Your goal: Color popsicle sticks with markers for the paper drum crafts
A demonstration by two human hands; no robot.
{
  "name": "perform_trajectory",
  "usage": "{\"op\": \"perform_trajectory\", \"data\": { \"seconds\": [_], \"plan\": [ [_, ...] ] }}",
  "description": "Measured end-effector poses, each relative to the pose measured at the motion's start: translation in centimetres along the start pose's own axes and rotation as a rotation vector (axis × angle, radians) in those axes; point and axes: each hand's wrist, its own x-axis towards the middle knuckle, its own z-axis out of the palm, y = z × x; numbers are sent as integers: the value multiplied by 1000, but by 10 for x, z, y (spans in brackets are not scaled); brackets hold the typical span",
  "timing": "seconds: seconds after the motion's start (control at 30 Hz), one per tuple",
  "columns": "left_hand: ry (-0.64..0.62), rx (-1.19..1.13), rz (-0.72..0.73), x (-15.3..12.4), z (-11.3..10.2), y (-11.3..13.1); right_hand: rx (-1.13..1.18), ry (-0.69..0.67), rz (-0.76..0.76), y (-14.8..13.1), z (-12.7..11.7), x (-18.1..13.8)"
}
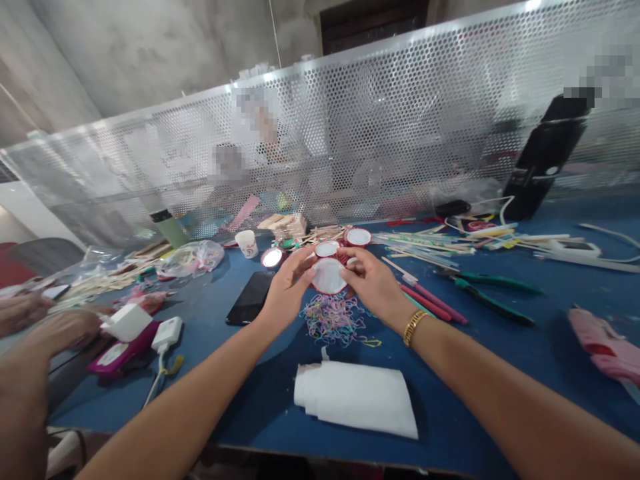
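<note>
Both hands hold a round red-rimmed lid with a white face over the blue table. My left hand pinches its left edge with curled fingers. My right hand, with a gold bracelet on the wrist, grips its right edge. Just below the hands lies a heap of thin coloured rubber bands. More red-rimmed round lids sit just behind the one I hold.
A folded white cloth lies near the front edge. A black phone sits left of my hands, green-handled pliers and sticks to the right, a pink tool far right. Another person's hands work at the left. A perforated metal screen closes the back.
</note>
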Motion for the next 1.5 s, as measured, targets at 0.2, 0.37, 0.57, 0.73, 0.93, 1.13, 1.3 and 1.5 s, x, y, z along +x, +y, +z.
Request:
{"op": "perform_trajectory", "data": {
  "seconds": [0.2, 0.37, 0.57, 0.73, 0.93, 1.13, 1.3, 1.5],
  "plan": [
    [-27, -90, -229, -2, 4, 1, -111, 6, -49, 4, -3, 3],
    [-23, -145, -288, -3, 7, 6, -114, 37, -84, 6, -3, 5],
    [5, -186, -322, -3, 7, 10, -127, 36, -64, 7, -3, 5],
    [34, -177, -336, -3, 5, 10, -125, 44, -45, 8, -3, 5],
    [50, -68, -318, -2, 2, 9, -113, 49, -34, 9, -2, 5],
    [-51, -31, -320, -3, 3, 9, -131, 73, -34, 11, -1, 4],
    [-114, -29, -295, -3, 4, 6, -134, 85, -26, 13, 0, 4],
    [-97, 23, -272, -1, 2, 3, -185, 71, -47, 10, -2, 3]
  ]
}}
